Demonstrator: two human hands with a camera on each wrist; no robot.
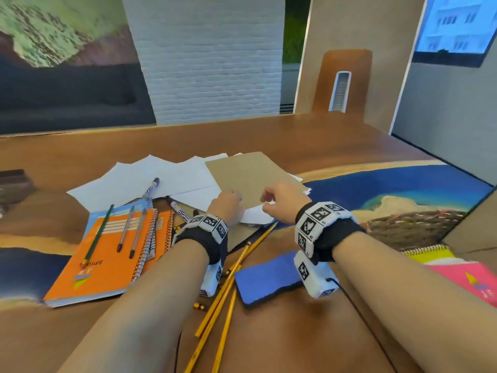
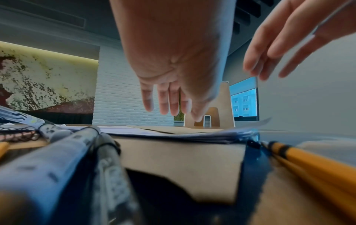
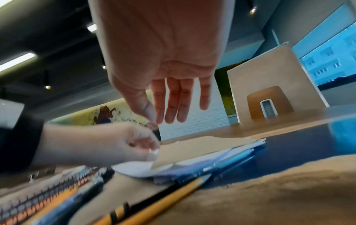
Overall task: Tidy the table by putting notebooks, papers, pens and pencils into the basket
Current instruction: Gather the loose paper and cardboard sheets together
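Observation:
My left hand hangs over a heap of white papers topped by a brown cardboard sheet. Its fingers are straight, with the tips at the heap's near corner. My right hand hovers just right of it, fingers loosely straight, thumb close to the forefinger, nothing seen in it. An orange spiral notebook with pens and a green pencil lies at the left. Yellow pencils lie under my wrists. The woven basket stands at the right.
A blue sponge-like pad lies beside the pencils. A yellow spiral notebook and a pink one sit by the basket's near side. Patterned markers lie among the papers. A dark box is at the far left.

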